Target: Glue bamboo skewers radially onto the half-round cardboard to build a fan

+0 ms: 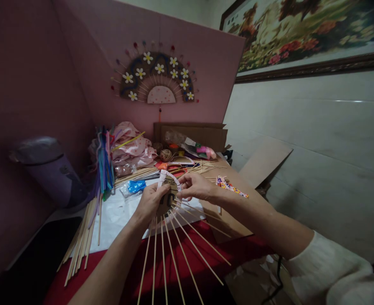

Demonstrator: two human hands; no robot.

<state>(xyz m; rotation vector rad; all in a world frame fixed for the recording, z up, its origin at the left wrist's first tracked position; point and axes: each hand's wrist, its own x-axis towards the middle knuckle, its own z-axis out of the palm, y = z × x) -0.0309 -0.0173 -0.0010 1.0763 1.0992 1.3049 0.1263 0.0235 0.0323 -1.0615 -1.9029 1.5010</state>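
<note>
My left hand (150,201) is closed on a half-round cardboard piece (168,192) with a white edge. Several thin bamboo sticks (180,245) fan out from that piece toward me. My right hand (197,186) pinches the top right edge of the same piece, fingers curled. Both hands hover above a white sheet (117,216) on a red table cover (238,250).
A finished flower-decorated fan (157,78) hangs on the pink board behind. Loose bamboo sticks (82,237) lie at left near coloured straws (106,161), a blue packet (135,186) and a purple bin (51,169). Cardboard box (202,135), twine ball (166,155) and pink cloth (132,146) crowd the back.
</note>
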